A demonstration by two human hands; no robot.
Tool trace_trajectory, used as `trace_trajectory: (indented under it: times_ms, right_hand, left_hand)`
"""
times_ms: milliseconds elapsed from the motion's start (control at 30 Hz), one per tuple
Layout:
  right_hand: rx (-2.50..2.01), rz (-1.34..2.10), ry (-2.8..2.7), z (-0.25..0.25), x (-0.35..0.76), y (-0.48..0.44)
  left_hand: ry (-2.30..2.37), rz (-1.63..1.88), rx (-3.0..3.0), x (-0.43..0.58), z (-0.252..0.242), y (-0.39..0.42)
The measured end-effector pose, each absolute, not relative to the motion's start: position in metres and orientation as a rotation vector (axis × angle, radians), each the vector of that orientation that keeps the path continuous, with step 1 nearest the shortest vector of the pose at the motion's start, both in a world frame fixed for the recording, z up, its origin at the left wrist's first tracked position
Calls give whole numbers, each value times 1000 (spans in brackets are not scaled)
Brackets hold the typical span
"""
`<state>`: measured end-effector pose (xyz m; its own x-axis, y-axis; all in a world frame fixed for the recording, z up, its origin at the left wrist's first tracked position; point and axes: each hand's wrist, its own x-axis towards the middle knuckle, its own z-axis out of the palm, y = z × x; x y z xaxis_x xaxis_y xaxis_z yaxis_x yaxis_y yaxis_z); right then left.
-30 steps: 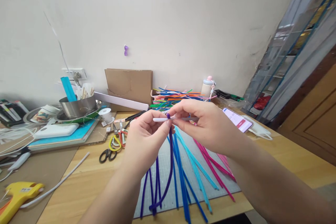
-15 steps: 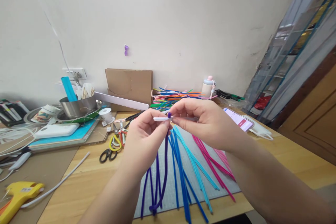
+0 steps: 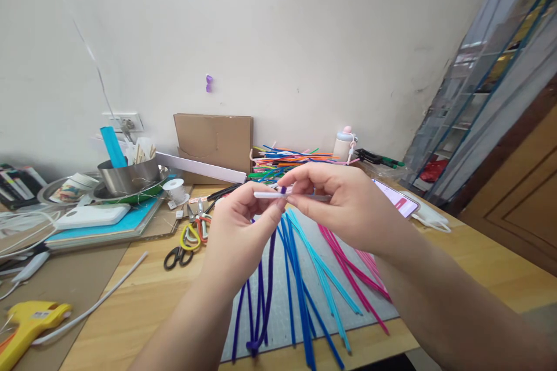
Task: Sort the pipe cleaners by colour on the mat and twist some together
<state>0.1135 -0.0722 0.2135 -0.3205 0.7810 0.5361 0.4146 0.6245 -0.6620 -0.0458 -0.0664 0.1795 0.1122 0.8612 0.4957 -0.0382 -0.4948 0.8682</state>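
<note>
Both hands are raised over a grey cutting mat. My left hand pinches a purple pipe cleaner against a thin white stick. The pipe cleaner's top end curls over the stick, and the rest hangs down to the mat. My right hand grips the other end of the white stick, fingers closed round it. Blue, turquoise and pink pipe cleaners lie spread on the mat under my hands.
Scissors and pliers lie left of the mat. A yellow glue gun sits at the near left. A metal bowl, cardboard, a heap of coloured pipe cleaners and a phone stand further back.
The hanging purple pipe cleaner has swung left and straightened. Its top end has been bent further over the white stick. Both hands stay in nearly the same place.
</note>
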Motion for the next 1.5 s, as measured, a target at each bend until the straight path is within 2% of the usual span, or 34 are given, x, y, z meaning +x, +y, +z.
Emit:
trace_trajectory:
  times_ms: [567,967,1500]
  right_hand:
    - [-900,550,-1970,213,115,-69]
    - [-751,512,-1944,207,116,-67]
    - [-515,62,-2164,207,124,-63]
  left_hand:
    - [771,1489,1673,-48,177,-65]
    - [621,1393,1456,-48,177,-60]
    - [528,1217,1219,-49,179,-57]
